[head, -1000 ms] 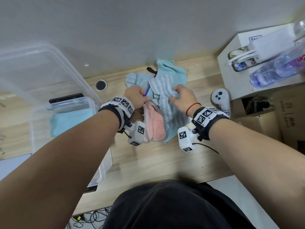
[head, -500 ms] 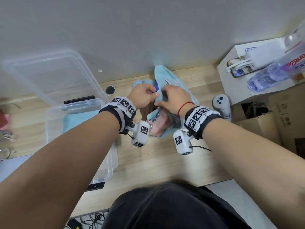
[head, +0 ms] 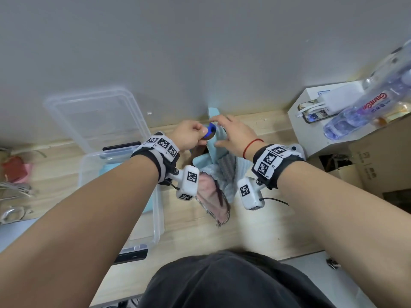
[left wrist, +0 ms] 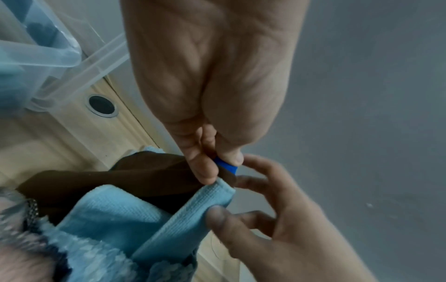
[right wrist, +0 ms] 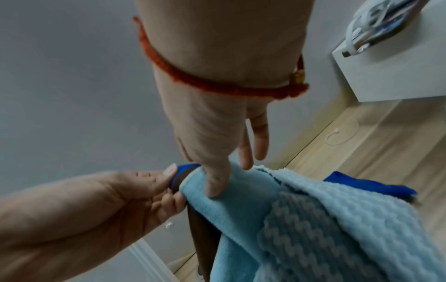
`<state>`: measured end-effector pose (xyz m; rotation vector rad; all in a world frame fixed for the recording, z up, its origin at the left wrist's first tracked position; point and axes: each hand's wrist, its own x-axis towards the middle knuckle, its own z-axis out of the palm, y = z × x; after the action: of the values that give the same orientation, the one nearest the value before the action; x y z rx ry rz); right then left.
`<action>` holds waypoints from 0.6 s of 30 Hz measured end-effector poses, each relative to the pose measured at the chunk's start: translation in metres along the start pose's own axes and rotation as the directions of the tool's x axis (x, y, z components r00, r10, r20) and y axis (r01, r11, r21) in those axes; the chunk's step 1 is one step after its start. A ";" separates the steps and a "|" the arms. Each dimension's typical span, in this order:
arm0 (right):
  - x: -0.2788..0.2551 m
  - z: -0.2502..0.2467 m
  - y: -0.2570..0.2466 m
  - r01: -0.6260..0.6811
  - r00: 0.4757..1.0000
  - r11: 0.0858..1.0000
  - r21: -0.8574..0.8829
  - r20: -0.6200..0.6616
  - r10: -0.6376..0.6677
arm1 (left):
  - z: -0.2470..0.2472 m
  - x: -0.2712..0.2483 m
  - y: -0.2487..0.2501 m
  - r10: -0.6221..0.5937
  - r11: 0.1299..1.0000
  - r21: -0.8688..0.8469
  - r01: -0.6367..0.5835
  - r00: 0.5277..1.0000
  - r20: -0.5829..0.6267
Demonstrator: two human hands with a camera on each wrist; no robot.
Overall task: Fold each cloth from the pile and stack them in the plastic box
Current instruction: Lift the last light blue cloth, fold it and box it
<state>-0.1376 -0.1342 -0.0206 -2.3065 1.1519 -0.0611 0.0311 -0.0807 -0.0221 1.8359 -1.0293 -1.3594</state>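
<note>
Pale wooden tabletop [head: 262, 232] set against a plain grey wall [head: 200, 52].
A round grommet hole [left wrist: 102, 105] sits near the tabletop's far edge; a white cabinet [head: 311, 138] stands at its right edge, with cardboard boxes [head: 378, 161] beside it.

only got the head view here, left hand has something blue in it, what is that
Observer: The left hand pinches a blue tab between thumb and forefinger. The tab sits at a corner of a brown cloth.
Operator: is the right hand gripping anything
Observer: No. The right hand is open, and only its thumb rests on the light blue cloth, right beside the tab.
Operator: any other blue bits
Observer: Yes. The right wrist view shows a second blue piece beyond the waffle-textured cloth.
</note>
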 end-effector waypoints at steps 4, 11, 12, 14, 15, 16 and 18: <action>-0.002 0.010 -0.005 -0.068 0.998 0.994 -0.085 0.007 0.069 | 0.002 -0.003 0.001 0.000 1.000 0.024 0.000 1.000 -0.012; -0.016 0.006 0.008 -0.092 0.995 0.989 -0.117 -0.050 0.087 | -0.017 -0.001 -0.023 -0.108 0.980 0.157 0.126 0.987 -0.117; -0.016 0.002 0.007 -0.095 0.993 0.992 -0.081 -0.077 0.089 | -0.020 0.000 -0.025 -0.103 0.969 0.213 0.126 0.988 -0.118; -0.014 -0.009 0.002 -0.060 0.988 0.998 -0.012 -0.145 0.058 | -0.023 -0.005 -0.018 -0.083 0.934 0.339 0.114 0.991 -0.105; -0.012 -0.015 -0.002 -0.015 0.983 1.000 0.024 -0.184 0.019 | -0.023 -0.009 -0.008 -0.031 0.924 0.376 0.070 0.994 -0.107; -0.010 -0.023 -0.006 0.037 0.973 0.998 0.053 -0.231 -0.024 | -0.021 -0.011 -0.001 0.038 0.923 0.385 0.000 0.995 -0.091; -0.004 -0.039 -0.015 0.117 0.943 0.989 0.093 -0.321 -0.082 | -0.015 -0.020 0.025 0.144 0.955 0.266 -0.131 0.989 -0.032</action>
<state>-0.1397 -0.1420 0.0208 -2.3087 1.1488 -0.5387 0.0371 -0.0755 0.0118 1.9355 -1.3377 -1.1309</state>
